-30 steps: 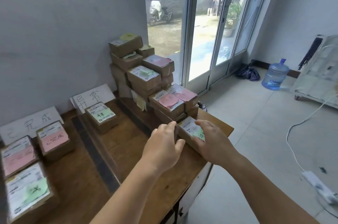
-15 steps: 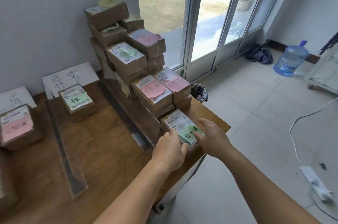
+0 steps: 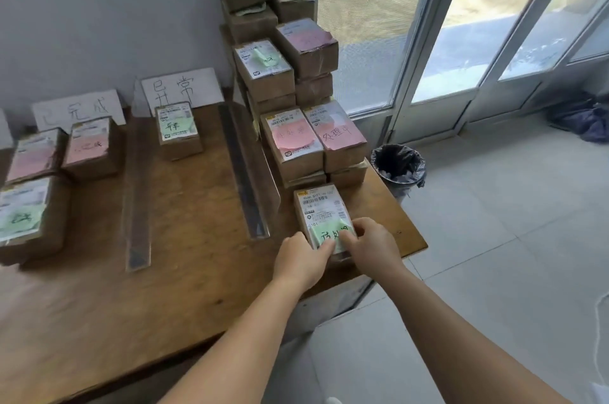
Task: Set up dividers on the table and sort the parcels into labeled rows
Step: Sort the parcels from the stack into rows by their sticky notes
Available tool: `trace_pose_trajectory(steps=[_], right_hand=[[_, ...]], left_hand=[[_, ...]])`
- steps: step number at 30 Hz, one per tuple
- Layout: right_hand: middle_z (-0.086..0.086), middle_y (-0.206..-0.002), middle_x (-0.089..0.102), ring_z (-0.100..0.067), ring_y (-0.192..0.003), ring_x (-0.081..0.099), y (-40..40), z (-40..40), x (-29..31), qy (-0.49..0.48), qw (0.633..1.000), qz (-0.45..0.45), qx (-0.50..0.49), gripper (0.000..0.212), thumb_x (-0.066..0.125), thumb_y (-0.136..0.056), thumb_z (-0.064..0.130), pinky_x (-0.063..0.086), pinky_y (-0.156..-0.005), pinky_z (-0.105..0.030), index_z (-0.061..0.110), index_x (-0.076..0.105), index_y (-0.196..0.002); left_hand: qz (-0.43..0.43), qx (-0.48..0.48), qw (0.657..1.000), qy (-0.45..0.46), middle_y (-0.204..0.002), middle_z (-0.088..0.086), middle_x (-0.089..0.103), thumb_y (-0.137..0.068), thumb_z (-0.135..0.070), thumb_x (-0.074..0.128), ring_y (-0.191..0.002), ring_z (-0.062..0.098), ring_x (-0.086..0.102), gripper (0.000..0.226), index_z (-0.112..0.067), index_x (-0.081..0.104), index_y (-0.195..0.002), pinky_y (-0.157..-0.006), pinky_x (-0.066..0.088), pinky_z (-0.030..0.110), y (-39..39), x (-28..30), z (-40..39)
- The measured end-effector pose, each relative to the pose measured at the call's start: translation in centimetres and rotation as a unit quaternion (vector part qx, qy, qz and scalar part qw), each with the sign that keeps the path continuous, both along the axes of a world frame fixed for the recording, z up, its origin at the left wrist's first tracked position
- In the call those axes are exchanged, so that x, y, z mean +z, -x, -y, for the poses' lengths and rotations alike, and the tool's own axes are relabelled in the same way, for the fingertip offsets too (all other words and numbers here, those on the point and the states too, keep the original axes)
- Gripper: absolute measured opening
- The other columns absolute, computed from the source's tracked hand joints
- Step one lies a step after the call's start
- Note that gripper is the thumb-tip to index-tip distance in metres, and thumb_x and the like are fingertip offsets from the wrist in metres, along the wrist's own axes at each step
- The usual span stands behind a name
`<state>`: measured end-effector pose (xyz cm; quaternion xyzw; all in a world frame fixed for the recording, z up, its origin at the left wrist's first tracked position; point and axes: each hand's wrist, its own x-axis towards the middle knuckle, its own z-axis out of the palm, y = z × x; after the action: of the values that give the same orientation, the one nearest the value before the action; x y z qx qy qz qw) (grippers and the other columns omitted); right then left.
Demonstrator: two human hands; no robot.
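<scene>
The parcel (image 3: 324,222) with the green note lies flat on the wooden surface (image 3: 184,272), near its right front corner and just ahead of the tall stack (image 3: 283,74) at 12 o'clock. Its long axis runs from about 6 toward 12, slightly tipped to 11. Both hands meet it at its near end: the left hand (image 3: 301,260) grips the near-left corner, fingers curled against the side, and the right hand (image 3: 374,243) grips from the right, its fingers curled over the green note. Neither hand is nearer; they flank it evenly. The labelled rows lie at 9 to 10 o'clock, beyond the clear divider (image 3: 245,169) that stands just left of the parcel. I judge that the parcel must clear this divider to go left.
</scene>
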<state>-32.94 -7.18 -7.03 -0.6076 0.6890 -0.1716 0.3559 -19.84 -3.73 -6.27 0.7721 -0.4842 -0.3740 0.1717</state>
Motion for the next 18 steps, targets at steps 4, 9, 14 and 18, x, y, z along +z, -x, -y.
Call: trace_pose_trajectory(steps=[4,9,14,18], right_hand=[[0.009,-0.095,0.065,0.003,-0.063,0.056,0.9,-0.2,0.1,0.0,0.999,0.029,-0.021,0.031,0.058,-0.091,0.041,0.043,-0.043,-0.011,0.023,0.058,-0.116],[0.008,-0.091,0.068,-0.002,-0.071,0.065,2.9,-1.0,1.3,0.026,0.996,0.083,-0.024,0.022,0.062,-0.089,0.035,0.051,-0.049,-0.015,0.02,0.062,-0.103],[0.009,-0.09,0.069,-0.003,-0.076,0.066,4.6,-1.8,3.0,0.061,0.989,0.13,-0.02,0.018,0.065,-0.087,0.033,0.053,-0.056,-0.017,0.02,0.066,-0.098],[0.012,-0.086,0.069,-0.004,-0.078,0.066,4.9,-1.1,4.9,0.107,0.982,0.157,-0.019,0.013,0.065,-0.086,0.034,0.056,-0.065,-0.027,0.024,0.067,-0.093]], left_hand=[[-0.016,0.025,0.999,0.021,-0.127,0.003,0.061,-0.094,-0.046,0.052,-0.107,0.019,0.061,0.047,-0.014,0.054,-0.128,-0.085,0.055,0.034,0.8,0.0,-0.8],[-0.091,0.071,0.991,0.065,-0.134,-0.002,0.056,-0.093,-0.041,0.057,-0.109,0.011,0.057,0.054,-0.018,0.042,-0.14,-0.064,0.044,0.008,2.0,1.0,-2.6],[-0.199,0.092,0.972,0.081,-0.121,-0.007,0.06,-0.088,-0.037,0.067,-0.074,-0.005,0.056,0.056,-0.028,0.033,-0.132,-0.048,0.043,0.003,2.7,2.7,-3.5],[-0.228,0.097,0.961,0.123,-0.108,-0.014,0.056,-0.088,-0.035,0.066,-0.078,-0.005,0.056,0.044,-0.032,0.034,-0.119,-0.048,0.042,0.002,2.7,4.6,-3.1]])
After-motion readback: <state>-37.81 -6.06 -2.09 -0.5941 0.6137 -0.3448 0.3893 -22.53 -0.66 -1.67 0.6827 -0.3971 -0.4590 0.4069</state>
